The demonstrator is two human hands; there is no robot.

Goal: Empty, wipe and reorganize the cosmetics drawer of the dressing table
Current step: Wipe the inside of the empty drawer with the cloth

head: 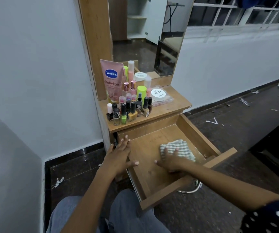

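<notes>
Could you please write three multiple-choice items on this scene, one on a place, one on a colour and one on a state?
1. Where is the cloth?
A. in the drawer
B. on the tabletop
C. on the floor

2. What colour is the Vaseline tube?
A. blue
B. pink
C. green

3. How is the right hand?
A. hanging idle
B. gripping a bottle
C. pressing flat on the cloth

Key: 1 A, it lies on the drawer bottom; 2 B, its body is pink; 3 C, its fingers lie spread on the cloth.

**A bedroom corner in a home**

A home bedroom is indicated by a small wooden dressing table (169, 105) with a mirror (145, 36), crowded with nail polish bottles (130, 108) and a lotion tube (111, 78); a barred window (236, 12) is seen alongside.
</notes>
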